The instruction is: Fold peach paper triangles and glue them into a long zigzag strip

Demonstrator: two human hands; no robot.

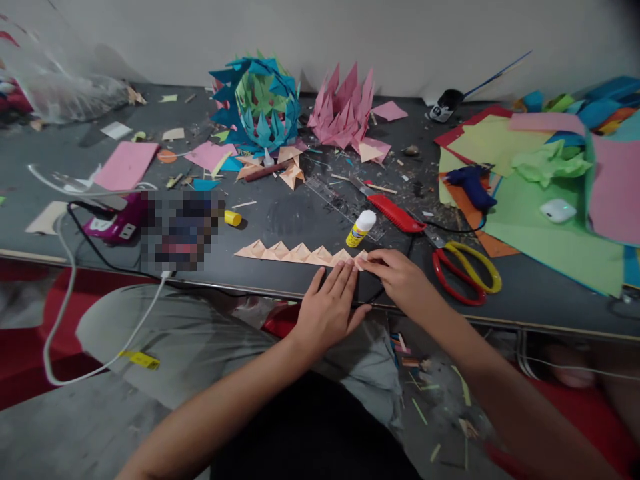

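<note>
A strip of folded peach paper triangles (300, 253) lies along the front of the dark table. My left hand (330, 300) rests flat on its right part, fingers stretched out over the lower edge. At the strip's right end, my right hand (397, 273) pinches the last folded triangle between thumb and fingers. Just behind the hands stands an uncapped glue stick (357, 233) with a yellow label and white top. Its yellow cap (233, 218) lies farther left. Scissors with red and yellow handles (465, 270) are right of my right hand.
Blue-green (280, 130) and pink (345, 110) folded-paper rings stand at the back. A red-handled cutter (395, 212) and clear ruler (340, 207) lie mid-table. Coloured sheets (540, 233) and a blue glue gun (470, 187) are right. Left are a purple power socket (113, 223) and white cable (63, 333).
</note>
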